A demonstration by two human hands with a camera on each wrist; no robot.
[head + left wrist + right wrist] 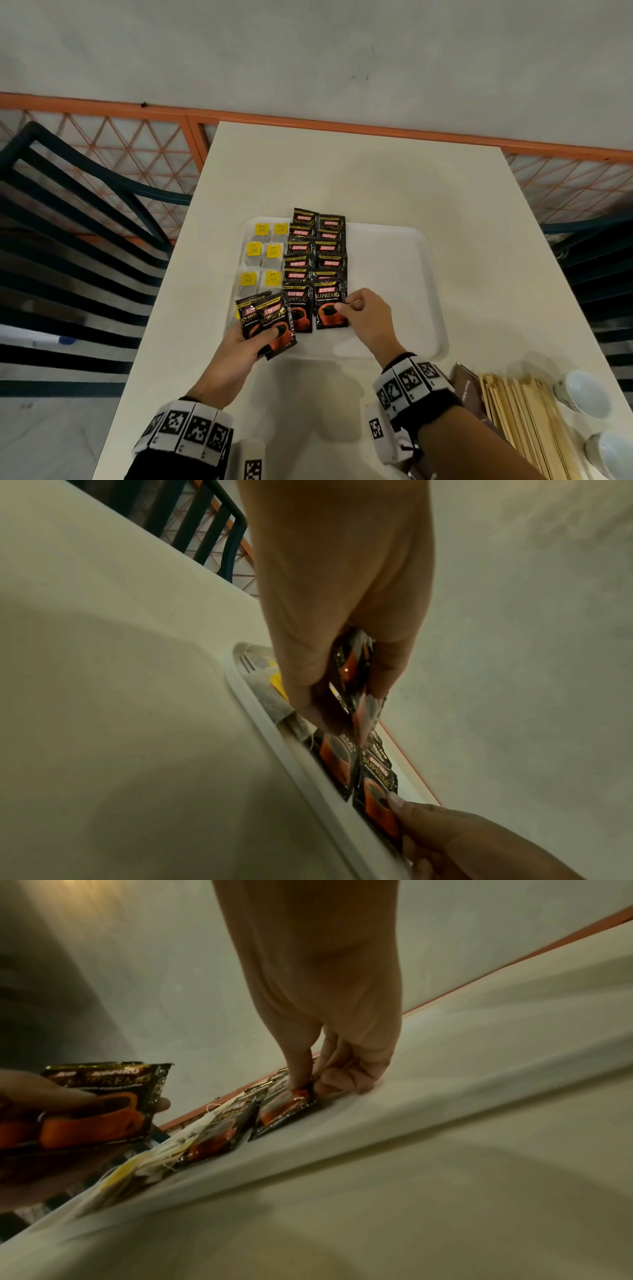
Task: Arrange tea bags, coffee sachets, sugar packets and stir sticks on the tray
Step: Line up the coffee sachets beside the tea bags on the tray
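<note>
A white tray [411, 246] lies on the table with yellow-tagged tea bags [261, 250] in its left columns and black coffee sachets [317, 246] in two overlapping columns beside them. My left hand [250, 342] holds two spare coffee sachets [269, 320] fanned out over the tray's near left corner, thumb on top. My right hand [356, 311] pinches the right edge of the nearest sachet [330, 308] in the right column, thumb pressing its face [298, 1093] against the tray. Wooden stir sticks [524, 421] lie at the near right of the table.
Two white cups [582, 394] stand at the table's right edge beside the stir sticks. A brown packet [469, 387] lies under the sticks. The tray's right half [394, 274] is bare. Dark slatted chairs [68, 240] flank the table, with an orange lattice fence behind.
</note>
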